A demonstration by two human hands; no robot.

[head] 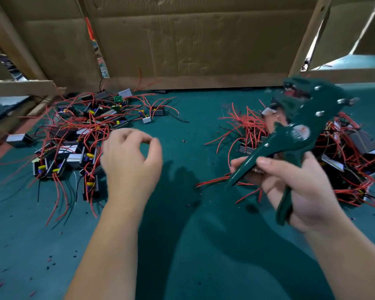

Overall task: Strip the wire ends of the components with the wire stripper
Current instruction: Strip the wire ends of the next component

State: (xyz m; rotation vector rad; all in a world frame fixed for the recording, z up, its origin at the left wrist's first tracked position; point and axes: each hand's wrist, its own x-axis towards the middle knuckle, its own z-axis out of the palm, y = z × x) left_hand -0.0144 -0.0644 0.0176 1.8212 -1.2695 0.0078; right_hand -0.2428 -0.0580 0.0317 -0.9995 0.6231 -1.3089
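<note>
Bright overhead light casts dark shadows on the mat point(193, 118); the wire stripper point(297, 131) is motion-blurred, frame edges bow.

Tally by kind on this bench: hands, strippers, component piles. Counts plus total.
hands: 2 (left hand holds nothing, right hand grips the tool)
wire stripper: 1
component piles: 2 (left pile, right pile)
total: 5
Single components are too tangled to count.
</note>
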